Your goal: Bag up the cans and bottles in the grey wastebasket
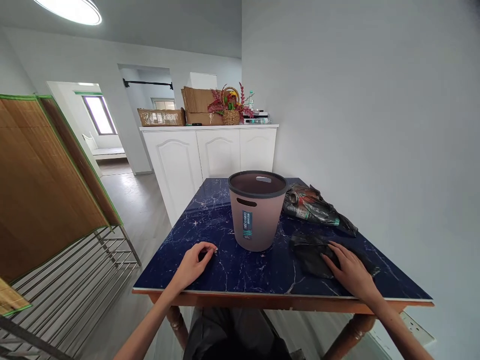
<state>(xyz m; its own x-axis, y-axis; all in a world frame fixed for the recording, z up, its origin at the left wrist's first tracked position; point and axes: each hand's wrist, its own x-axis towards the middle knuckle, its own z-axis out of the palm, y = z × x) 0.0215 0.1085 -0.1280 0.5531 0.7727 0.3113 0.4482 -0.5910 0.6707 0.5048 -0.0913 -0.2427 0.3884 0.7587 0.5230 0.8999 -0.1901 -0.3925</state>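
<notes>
A pinkish-brown garbage bin (258,225) with a dark rim stands upright on the table, a cut-out handle and a teal label facing me. To its left my left hand (195,262) rests on the table top, its fingers loosely curled, thumb apart from the index finger and nothing visible in them. Over on the right, a folded black plastic bag (309,255) lies flat. My right hand (348,267) lies on this bag with its fingers stretched out, touching but not gripping it. Behind the bag sits a black see-through bag (315,207) with reddish and dark items inside.
The dark blue marble-patterned table (195,225) abuts a pale wall (367,110) on the right. Beyond stands a white cabinet (217,150) bearing cardboard boxes (161,117) and a flower basket (231,117). A metal rack (108,265) with brown matting is at left.
</notes>
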